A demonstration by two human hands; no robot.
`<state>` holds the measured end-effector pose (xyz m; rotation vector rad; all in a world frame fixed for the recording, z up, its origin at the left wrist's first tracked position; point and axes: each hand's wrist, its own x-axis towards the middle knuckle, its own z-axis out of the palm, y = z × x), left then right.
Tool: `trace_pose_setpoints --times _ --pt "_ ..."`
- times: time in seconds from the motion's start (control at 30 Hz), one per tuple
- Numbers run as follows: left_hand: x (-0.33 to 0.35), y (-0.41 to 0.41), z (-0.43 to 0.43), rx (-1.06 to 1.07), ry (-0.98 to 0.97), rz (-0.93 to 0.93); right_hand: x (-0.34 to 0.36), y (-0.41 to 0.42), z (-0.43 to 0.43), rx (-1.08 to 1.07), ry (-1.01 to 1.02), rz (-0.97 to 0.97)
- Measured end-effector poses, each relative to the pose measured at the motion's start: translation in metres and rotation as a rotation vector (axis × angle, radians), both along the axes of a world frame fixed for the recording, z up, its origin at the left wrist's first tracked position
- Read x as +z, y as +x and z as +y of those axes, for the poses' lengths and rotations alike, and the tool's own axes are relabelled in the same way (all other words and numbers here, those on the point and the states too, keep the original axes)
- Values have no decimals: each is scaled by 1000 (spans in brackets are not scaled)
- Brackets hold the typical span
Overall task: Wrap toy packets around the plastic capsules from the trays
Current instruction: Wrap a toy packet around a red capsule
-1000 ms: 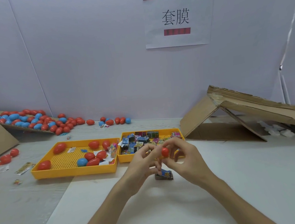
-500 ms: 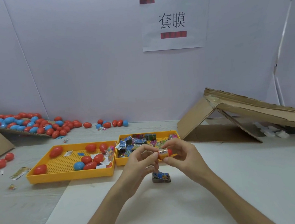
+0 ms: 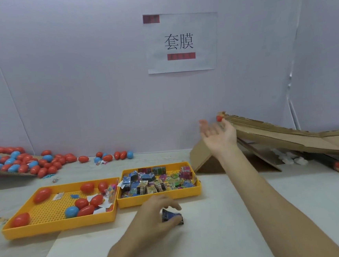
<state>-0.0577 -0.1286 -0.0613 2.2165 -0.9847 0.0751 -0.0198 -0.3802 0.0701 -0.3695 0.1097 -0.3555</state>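
On the table (image 3: 225, 240), left hand (image 3: 152, 218) pinching a dark packet (image 3: 171, 217) (half hidden, blurred), right hand (image 3: 219, 138) spread near red capsule (image 3: 219, 118).

Up and left of your raised right hand (image 3: 219, 138), the white paper sheet (image 3: 197, 33) on the wall (image 3: 78, 75) reads "套膜". Its red bars (image 3: 181, 56) are blurred, and the print on the toy packets (image 3: 152, 182) is illegible.
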Motion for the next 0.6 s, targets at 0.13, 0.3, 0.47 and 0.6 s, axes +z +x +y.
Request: trace_pose_setpoints --times 0.13,0.3,0.47,0.6 --pt "-2 2 -2 -54 123 24 -30 -12 3 77 -382 136" --pt "1 4 7 -26 53 100 -77 -46 30 134 -1050 159" --pt "0 8 9 16 20 153 -110 -73 50 190 -1660 5" --pt "1 9 8 73 -80 198 -116 -81 59 192 -1936 -59"
